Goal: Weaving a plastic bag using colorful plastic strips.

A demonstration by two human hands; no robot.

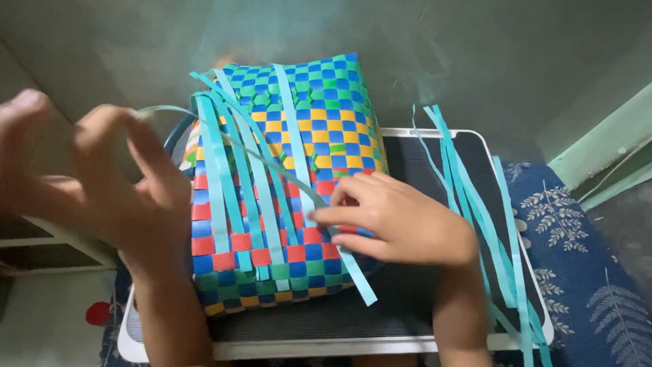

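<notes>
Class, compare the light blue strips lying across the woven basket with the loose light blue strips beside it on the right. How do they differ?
The strips on the basket are threaded into its checked weave, lying close together; the loose strips trail free over the tray, fanning apart. The right hand presses a basket strip; no hand touches the loose ones. Both are flat, narrow and light blue.
</notes>
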